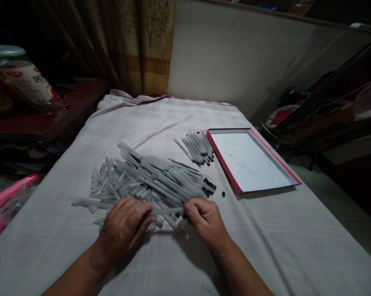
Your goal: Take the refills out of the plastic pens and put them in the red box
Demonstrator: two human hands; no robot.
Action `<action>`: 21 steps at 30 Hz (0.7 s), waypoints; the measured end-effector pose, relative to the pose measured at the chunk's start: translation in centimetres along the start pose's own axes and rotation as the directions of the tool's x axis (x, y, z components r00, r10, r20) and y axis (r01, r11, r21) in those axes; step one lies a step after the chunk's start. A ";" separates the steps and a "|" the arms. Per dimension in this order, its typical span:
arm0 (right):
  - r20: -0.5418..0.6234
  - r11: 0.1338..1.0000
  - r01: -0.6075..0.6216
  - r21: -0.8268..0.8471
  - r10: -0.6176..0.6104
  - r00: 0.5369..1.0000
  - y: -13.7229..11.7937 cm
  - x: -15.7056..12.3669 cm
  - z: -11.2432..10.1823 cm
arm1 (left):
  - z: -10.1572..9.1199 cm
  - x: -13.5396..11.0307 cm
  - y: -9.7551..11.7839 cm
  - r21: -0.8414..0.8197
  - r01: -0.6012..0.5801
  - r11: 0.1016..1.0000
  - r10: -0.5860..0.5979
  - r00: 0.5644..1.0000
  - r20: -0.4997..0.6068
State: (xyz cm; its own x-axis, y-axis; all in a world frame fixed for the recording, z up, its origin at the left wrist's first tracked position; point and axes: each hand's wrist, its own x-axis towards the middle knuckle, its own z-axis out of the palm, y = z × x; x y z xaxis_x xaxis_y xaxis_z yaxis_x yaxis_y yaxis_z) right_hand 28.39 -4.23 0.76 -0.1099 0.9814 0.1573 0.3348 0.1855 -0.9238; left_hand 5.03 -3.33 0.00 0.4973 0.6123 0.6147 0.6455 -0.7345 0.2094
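Between my hands a whitish translucent pen barrel [167,211] is stretched level, just in front of a pile of pen parts. My left hand [125,220] is closed on its left end, and my right hand [205,218] pinches its right end. Any small part at the right fingertips is hidden. Behind them lie many loose pen barrels [161,176] with dark refills among them. Pale pen caps [103,179] are heaped on the left. Small black plugs [209,187] sit at the pile's right edge. One bundle of pens [198,147] with black ends lies farther back.
A shallow box lid [253,160] with pink sides stands at the right on the white cloth [259,255]. A lidded jar [22,78] is on a dark wooden table at the left. Something pink [6,201] is at the left edge. Curtain and wall are behind.
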 end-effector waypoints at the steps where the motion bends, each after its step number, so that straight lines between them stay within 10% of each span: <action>1: 0.016 0.998 -0.044 0.035 0.044 0.999 -0.1 0.0 0.1 | 0.0 0.0 0.0 0.007 -0.004 1.000 0.004 1.000 0.014; 6: 0.045 0.986 -0.121 0.112 0.116 0.992 0.0 0.0 -0.1 | -0.3 0.1 -0.9 0.067 -0.071 0.995 0.065 0.994 0.093; 15: 0.049 0.949 0.293 -0.119 -0.290 0.956 -1.0 -0.3 -1.0 | -1.6 0.4 -1.9 -0.279 0.059 0.959 0.027 0.955 0.294; 21: 0.100 0.919 0.361 -0.161 -0.348 0.932 -1.5 -0.3 -0.8 | -3.2 1.3 -1.9 -0.380 0.129 0.916 0.048 0.905 0.423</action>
State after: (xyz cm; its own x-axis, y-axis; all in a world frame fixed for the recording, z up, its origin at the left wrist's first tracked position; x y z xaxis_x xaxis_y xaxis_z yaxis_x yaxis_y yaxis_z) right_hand 28.67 -4.80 2.36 -0.3123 0.8452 0.4337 0.4187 0.5323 -0.7358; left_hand 2.63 -2.04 2.83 0.7257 0.6429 0.2449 0.4354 -0.7048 0.5600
